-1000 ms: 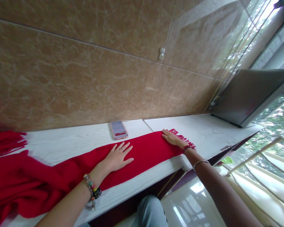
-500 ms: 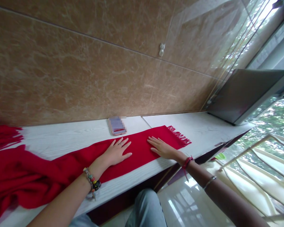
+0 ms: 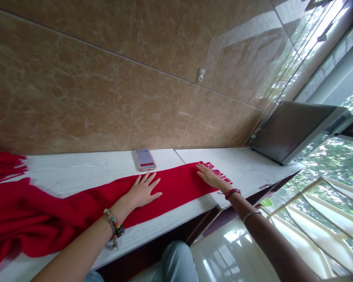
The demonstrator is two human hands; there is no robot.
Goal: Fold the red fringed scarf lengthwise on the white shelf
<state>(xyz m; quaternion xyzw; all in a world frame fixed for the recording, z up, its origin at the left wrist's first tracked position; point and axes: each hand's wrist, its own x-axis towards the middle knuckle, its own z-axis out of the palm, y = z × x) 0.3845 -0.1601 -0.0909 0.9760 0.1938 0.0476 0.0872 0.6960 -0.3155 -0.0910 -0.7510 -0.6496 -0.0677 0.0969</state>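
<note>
A red fringed scarf (image 3: 173, 190) lies lengthwise along the white counter, flat on the right and bunched in folds on the left. My left hand (image 3: 142, 192) rests palm down on its middle stretch, fingers spread, a ring on one finger. Further right, my right hand (image 3: 208, 176) lies flat on the scarf close to its fringed end (image 3: 219, 173), fingers stretched out. Neither hand grips the cloth. Another fringe (image 3: 7, 166) shows at the far left, beside the heaped part.
A phone (image 3: 145, 159) lies between the scarf and the brown tiled wall (image 3: 106, 98). The white counter (image 3: 238, 166) runs right to a dark grey appliance-like box (image 3: 294, 127). A pale metal rack (image 3: 312, 211) stands at the lower right, above a shiny floor (image 3: 220, 250).
My right hand has slid right along the scarf toward its fringe. My left hand stays at about the same spot on the cloth. The view has tilted slightly.
</note>
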